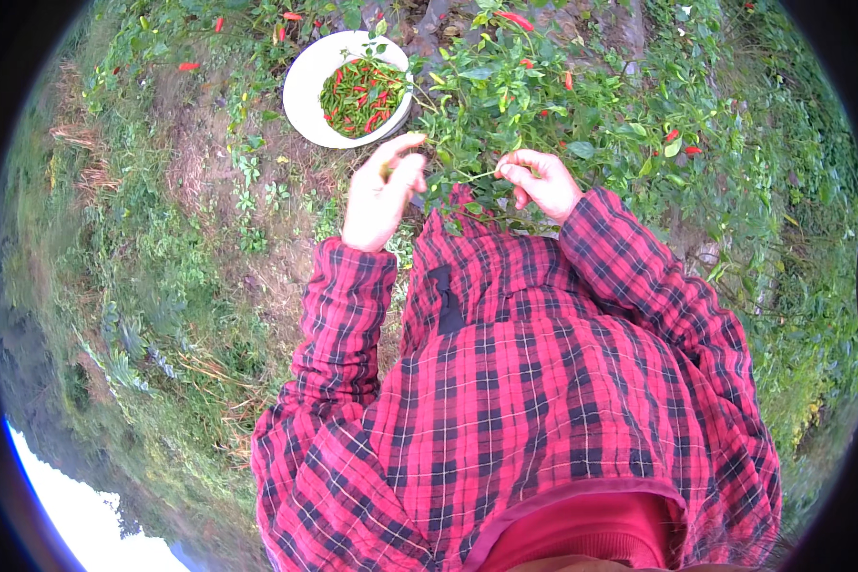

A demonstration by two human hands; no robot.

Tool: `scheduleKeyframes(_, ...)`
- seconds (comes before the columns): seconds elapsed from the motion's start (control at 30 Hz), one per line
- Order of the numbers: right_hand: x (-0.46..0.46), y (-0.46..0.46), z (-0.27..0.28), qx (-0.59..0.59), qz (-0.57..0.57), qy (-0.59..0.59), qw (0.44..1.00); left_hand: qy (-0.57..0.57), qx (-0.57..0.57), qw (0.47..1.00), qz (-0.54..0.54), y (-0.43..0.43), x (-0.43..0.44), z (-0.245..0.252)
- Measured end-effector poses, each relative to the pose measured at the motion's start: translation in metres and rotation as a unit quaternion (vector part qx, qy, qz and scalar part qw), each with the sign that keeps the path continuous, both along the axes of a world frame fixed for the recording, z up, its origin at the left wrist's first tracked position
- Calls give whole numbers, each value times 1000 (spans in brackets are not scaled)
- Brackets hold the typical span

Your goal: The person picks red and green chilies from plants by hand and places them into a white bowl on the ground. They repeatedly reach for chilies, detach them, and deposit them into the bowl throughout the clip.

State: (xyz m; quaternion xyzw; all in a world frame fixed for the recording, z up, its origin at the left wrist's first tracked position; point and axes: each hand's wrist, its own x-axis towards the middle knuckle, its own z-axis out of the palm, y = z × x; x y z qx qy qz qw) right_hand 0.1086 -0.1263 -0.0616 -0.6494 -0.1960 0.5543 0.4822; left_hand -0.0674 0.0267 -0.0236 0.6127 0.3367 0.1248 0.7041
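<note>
A white bucket stands at the top centre, holding small green and red chili peppers. Just below its rim is my left hand, fingers curled, with something small and greenish showing between them; what it is I cannot tell. My right hand pinches a thin green stem of the chili plant between thumb and forefinger. The plant's leafy branches spread between and above both hands, with red peppers hanging among the leaves.
More chili plants with red fruit grow on the right. A large red pepper shows near the top. Bare soil with weeds and dry grass lies to the left. A checked red garment covers my body and arms below the hands.
</note>
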Motion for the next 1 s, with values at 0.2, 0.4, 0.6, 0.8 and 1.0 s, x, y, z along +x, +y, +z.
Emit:
scheduleKeyframes(0.2, -1, 0, 7, -11, 51, -19, 998, 41, 213, 974, -65, -12, 14, 8)
scheduleKeyframes(0.4, -1, -8, 19, 10, 71, 71, 995, -66, -232, 970, -35, -21, 8, 16)
scheduleKeyframes(0.6, 1, -26, 31, -10, 39, 87, 995, -310, -261, 878, 253, 65, -14, 15)
scheduleKeyframes(0.8, 11, -52, 62, -4, 40, 40, 998, 55, -113, 969, 213, 194, -16, -121)
scheduleKeyframes(1.0, 29, -131, 107, -28, -23, 17, 999, 251, 290, 918, 106, 206, 12, -139)
